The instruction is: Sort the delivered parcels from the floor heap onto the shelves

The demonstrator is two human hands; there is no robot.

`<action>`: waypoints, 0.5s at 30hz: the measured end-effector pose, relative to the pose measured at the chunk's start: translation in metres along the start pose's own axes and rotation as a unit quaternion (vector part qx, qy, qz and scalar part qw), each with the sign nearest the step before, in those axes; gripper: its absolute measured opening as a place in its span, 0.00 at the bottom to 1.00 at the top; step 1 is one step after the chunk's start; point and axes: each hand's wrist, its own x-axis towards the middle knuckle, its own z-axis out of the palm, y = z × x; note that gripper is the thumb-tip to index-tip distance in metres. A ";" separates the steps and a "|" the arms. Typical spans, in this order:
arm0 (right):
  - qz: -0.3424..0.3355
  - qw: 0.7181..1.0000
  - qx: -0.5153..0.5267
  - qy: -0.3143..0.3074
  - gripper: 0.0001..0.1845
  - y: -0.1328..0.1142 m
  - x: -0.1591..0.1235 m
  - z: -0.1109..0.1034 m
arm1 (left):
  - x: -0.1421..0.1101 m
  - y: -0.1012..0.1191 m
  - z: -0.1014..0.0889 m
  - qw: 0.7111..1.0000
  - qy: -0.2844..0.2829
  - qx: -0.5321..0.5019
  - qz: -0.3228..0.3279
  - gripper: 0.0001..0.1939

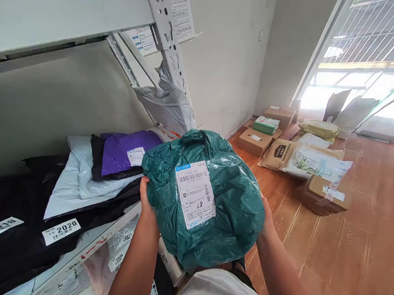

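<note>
left forearm (pixel 136 263) and right forearm (pixel 285 268) bare, stretched forward, well apart. left hand (pixel 148 202) clasping, thumb (pixel 144 183) uppermost, other fingers hidden. right hand (pixel 266 221) clasping opposite, turned inward, fingers mostly hidden.

Floor (pixel 361 265) opens right of parcel (pixel 234 191); shelf beam (pixel 71 17) bars upper left.

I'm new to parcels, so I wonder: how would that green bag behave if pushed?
The green bag would probably crumple, being so wrinkled. It may slip, given that shine, and seems unlikely to roll, looking lumpy and uneven.
</note>
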 end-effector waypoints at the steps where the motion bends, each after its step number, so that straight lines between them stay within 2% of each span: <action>1: -0.002 1.000 -0.001 0.001 0.13 0.005 0.002 -0.005 | -0.001 -0.001 0.001 1.000 -0.004 -0.008 -0.012 0.10; 7: -0.044 0.998 -0.045 0.003 0.12 0.029 0.010 -0.031 | -0.006 -0.002 0.004 0.999 0.017 -0.027 -0.016 0.09; 15: -0.036 0.999 -0.035 0.008 0.11 0.040 0.009 -0.030 | -0.001 0.000 -0.010 0.998 0.047 -0.021 -0.024 0.06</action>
